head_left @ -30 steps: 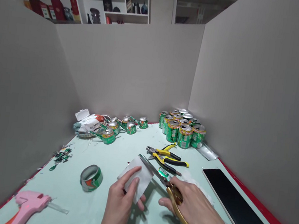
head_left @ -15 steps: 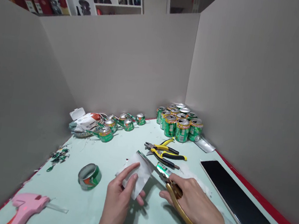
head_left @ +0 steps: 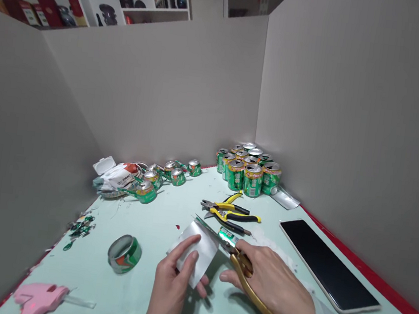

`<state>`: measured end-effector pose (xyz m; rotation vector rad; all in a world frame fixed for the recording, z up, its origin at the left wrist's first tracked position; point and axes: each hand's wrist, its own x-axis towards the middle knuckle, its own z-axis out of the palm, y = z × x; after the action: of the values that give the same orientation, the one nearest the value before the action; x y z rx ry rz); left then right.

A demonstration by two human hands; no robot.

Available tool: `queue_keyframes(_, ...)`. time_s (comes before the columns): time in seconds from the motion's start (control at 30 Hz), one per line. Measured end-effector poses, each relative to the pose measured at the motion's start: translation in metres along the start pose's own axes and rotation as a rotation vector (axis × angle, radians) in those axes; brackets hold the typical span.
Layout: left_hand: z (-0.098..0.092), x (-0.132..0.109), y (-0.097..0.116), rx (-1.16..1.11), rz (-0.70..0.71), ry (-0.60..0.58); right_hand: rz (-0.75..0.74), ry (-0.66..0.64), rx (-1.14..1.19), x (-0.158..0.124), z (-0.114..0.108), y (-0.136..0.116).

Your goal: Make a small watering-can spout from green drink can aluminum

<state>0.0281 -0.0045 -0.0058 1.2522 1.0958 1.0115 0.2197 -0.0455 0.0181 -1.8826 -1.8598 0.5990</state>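
In the head view, a metal sheet (head_left: 200,250) is pinched between thumb and fingers of the left hand (head_left: 172,290) at the table's (head_left: 172,208) 6 o'clock. Scissors (head_left: 222,239), gripped by the closed right hand (head_left: 273,292), are kept on its 1 o'clock edge as a second ago. The sheet has only been tilted, so cutting is judged barely advanced.

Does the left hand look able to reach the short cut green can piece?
Probably not yet: the left hand holds the silvery metal sheet, though nothing lies between it and the green can piece.

Left hand (head_left: 174,286), right hand (head_left: 273,287) — both clenched.
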Motion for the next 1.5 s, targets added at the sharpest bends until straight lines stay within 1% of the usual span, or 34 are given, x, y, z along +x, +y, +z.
queue_keyframes(0.23,0.0,-0.004,-0.002,0.009,-0.002,0.032,-0.033,0.006,0.029,0.003,0.005,0.004)
queue_keyframes(0.43,0.001,-0.004,-0.004,0.016,-0.007,0.0,-0.001,-0.033,0.004,-0.002,0.005,0.009)
queue_keyframes(0.5,0.001,-0.003,-0.005,0.018,-0.006,-0.009,-0.007,-0.026,-0.011,-0.003,0.004,0.01)
queue_keyframes(0.6,0.003,-0.003,-0.005,0.028,-0.032,-0.062,-0.019,-0.006,-0.035,-0.001,0.001,0.01)
queue_keyframes(0.87,0.005,-0.004,-0.003,0.036,-0.051,-0.084,0.008,-0.018,-0.035,0.002,0.005,0.012)
queue_keyframes(1.1,0.007,-0.004,-0.007,-0.07,-0.011,-0.02,0.068,-0.026,-0.07,0.001,0.0,0.019)
queue_keyframes(1.23,0.002,-0.004,-0.002,-0.078,0.03,0.039,0.094,-0.03,-0.071,-0.002,-0.008,0.027)
queue_keyframes(1.37,-0.006,-0.003,0.007,0.036,0.065,0.064,0.125,-0.055,-0.078,-0.012,-0.015,0.026)
queue_keyframes(1.43,-0.01,-0.003,0.01,0.142,0.134,0.128,0.143,-0.076,-0.073,-0.018,-0.014,0.02)
queue_keyframes(1.5,-0.014,-0.002,0.013,0.263,0.237,0.214,0.153,-0.095,-0.078,-0.023,-0.008,0.013)
